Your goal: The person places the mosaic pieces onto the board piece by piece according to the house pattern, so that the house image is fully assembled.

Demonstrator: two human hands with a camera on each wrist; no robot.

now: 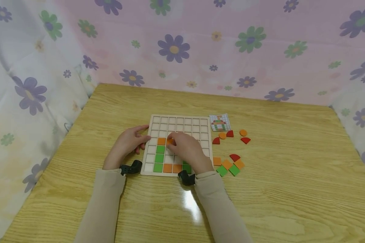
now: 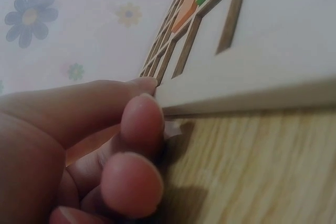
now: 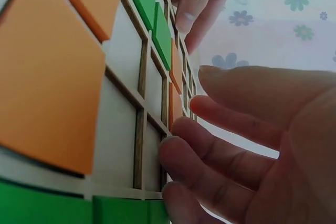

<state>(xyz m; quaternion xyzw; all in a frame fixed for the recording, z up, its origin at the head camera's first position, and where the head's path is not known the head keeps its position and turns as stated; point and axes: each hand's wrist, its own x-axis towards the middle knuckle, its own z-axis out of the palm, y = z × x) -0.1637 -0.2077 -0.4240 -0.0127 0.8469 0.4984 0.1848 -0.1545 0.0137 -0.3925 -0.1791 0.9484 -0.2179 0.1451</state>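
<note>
A wooden grid board [image 1: 188,117] lies on the table, with orange and green square tiles in its cells. My right hand [image 1: 187,148] is over the board's middle, its fingertips at an orange tile [image 1: 170,141] beside another orange tile [image 1: 161,141]. In the right wrist view, fingertips touch near that orange tile [image 3: 175,106], which sits in the grid, while the thumb stands apart. At the board's left edge rests my left hand [image 1: 129,143], its thumb and index finger against the frame. The left wrist view shows the remaining fingers [image 2: 134,182] loosely bent beside the board.
Right of the board lie a small pattern card [image 1: 220,122], red quarter-round pieces [image 1: 235,157], orange discs [image 1: 243,132], and loose orange [image 1: 239,164] and green [image 1: 234,170] squares. Black wrist cameras [image 1: 187,178] hang close to the board's front. A flowered cloth [image 1: 200,50] borders the table.
</note>
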